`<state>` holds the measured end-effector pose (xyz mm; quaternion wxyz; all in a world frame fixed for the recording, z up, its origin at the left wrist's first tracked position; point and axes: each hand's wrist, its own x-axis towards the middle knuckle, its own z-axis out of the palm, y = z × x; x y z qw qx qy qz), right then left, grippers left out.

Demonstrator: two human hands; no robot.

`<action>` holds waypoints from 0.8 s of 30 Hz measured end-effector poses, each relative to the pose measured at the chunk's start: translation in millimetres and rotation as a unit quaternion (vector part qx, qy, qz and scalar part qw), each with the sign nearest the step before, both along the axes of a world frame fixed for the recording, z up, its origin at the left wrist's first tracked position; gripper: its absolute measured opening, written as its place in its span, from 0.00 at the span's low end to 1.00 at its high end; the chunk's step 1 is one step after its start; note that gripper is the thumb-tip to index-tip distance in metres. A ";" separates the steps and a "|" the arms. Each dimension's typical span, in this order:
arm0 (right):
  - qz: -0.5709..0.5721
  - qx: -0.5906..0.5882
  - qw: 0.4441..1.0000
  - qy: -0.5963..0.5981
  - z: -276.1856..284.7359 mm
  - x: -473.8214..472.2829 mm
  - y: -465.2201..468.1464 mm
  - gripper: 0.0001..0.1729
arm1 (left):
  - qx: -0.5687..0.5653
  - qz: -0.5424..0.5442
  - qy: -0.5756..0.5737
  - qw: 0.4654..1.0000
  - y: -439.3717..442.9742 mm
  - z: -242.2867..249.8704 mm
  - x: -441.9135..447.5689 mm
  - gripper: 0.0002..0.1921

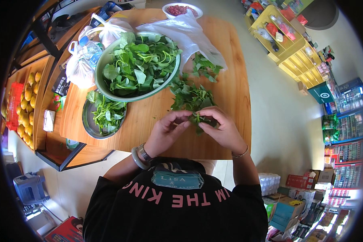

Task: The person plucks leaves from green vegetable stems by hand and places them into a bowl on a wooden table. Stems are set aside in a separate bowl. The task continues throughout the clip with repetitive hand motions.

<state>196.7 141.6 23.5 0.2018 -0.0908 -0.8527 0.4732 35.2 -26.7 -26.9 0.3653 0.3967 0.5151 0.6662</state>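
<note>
My left hand and my right hand meet near the front right of the wooden table. Between their thumbs and forefingers they pinch a green leafy sprig; my fingers partly cover it. Just beyond my hands lies a loose heap of leafy greens. Farther back, more greens lie partly under a white plastic bag. A large pale green basin piled with picked leaves stands to the left. In front of it, a round metal tray holds a smaller bunch of stems and leaves.
Knotted plastic bags and a water bottle crowd the left side of the wooden table. A bowl of red beans stands at the far edge. Yellow fruit fills a display at left; shelves and cartons are at right.
</note>
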 end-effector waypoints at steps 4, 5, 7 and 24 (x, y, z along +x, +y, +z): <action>-0.004 -0.044 0.999 0.023 -3.5 -20.6 -10.1 0.16 | 0.009 0.007 -0.063 0.998 0.7 -1.8 -4.3 0.14; -0.003 -0.036 0.999 0.033 -4.0 -24.5 -11.7 0.16 | 0.008 0.030 -0.038 0.999 0.8 -2.9 -6.1 0.13; -0.003 -0.015 0.999 0.040 -4.2 -29.1 -14.5 0.15 | 0.012 0.075 0.026 0.997 0.1 -5.3 -9.1 0.12; -0.074 -0.037 0.996 0.026 -19.3 -41.6 -19.4 0.11 | 0.059 0.104 0.009 0.993 -6.9 -14.8 -20.1 0.08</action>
